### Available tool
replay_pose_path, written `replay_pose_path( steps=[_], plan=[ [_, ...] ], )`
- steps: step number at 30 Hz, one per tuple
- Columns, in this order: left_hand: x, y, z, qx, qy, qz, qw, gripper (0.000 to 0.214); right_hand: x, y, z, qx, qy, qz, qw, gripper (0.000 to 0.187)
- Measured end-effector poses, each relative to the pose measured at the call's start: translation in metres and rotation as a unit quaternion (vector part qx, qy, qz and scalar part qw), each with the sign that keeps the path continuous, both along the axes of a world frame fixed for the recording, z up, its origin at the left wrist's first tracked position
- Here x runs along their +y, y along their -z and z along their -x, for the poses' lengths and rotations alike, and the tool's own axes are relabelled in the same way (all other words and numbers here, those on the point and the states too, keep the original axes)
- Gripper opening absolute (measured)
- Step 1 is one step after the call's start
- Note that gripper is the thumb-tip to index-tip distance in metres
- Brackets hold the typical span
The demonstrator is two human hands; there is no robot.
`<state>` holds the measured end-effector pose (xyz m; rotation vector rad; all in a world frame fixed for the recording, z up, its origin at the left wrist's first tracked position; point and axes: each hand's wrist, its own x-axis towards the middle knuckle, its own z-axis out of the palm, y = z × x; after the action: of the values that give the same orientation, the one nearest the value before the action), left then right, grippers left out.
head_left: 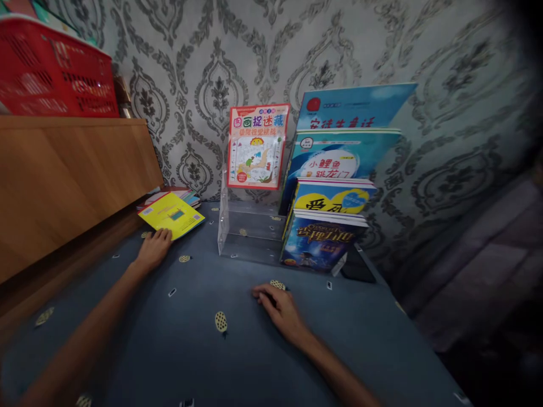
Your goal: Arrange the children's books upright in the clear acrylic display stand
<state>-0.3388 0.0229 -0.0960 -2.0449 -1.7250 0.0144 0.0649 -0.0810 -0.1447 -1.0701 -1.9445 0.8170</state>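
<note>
Touching the near edge of a yellow book point(169, 213) with the left hand point(155, 247), left of centre in the frame. Bent fingers at that edge; cannot tell whether pinching it or merely resting there. Under the yellow book, a low stack of books point(194, 199), close to the wall and beside a wooden cabinet point(76, 181) at the left of the frame. On top of that cabinet, in the upper left, a red basket point(55, 70).

Resting on the dark blue tablecloth point(186, 350) with the right hand point(282, 311), just below the centre of the frame; loosely curled, holding nothing. Just above it in the frame, a clear stand point(223, 229). Upright in the back of the stand, a red-bordered book point(256, 148). Right of centre, stepped in rows from back to front: a tall blue book point(352, 104), a teal book point(360, 151), a blue-and-yellow book point(335, 198) and a dark blue book point(318, 246). Near the stand's right end, a dark flat object point(358, 268) on the tablecloth. Behind everything, patterned wallpaper point(182, 85).
</note>
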Motion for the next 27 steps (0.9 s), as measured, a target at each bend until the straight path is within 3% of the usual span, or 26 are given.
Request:
replay_pose_path(
  steps=[13,19,23,27],
  plan=[
    [-0.08,0.007,0.017,-0.051,0.025,0.064,0.996,0.049,0.0,0.0,0.002,0.0,0.006,-0.01,1.0,0.024],
    [-0.116,0.0,0.027,-0.161,0.047,0.175,0.97,0.06,0.0,-0.001,0.002,0.007,0.006,-0.012,1.0,0.023],
    [-0.092,-0.019,0.031,-0.257,-0.004,0.203,0.945,0.068,0.0,0.001,0.002,0.007,0.003,-0.017,1.0,0.023],
    [-0.035,-0.032,0.032,-0.217,-0.085,0.139,0.963,0.062,-0.001,0.0,0.004,-0.007,0.01,-0.017,1.0,0.024]
  ],
)
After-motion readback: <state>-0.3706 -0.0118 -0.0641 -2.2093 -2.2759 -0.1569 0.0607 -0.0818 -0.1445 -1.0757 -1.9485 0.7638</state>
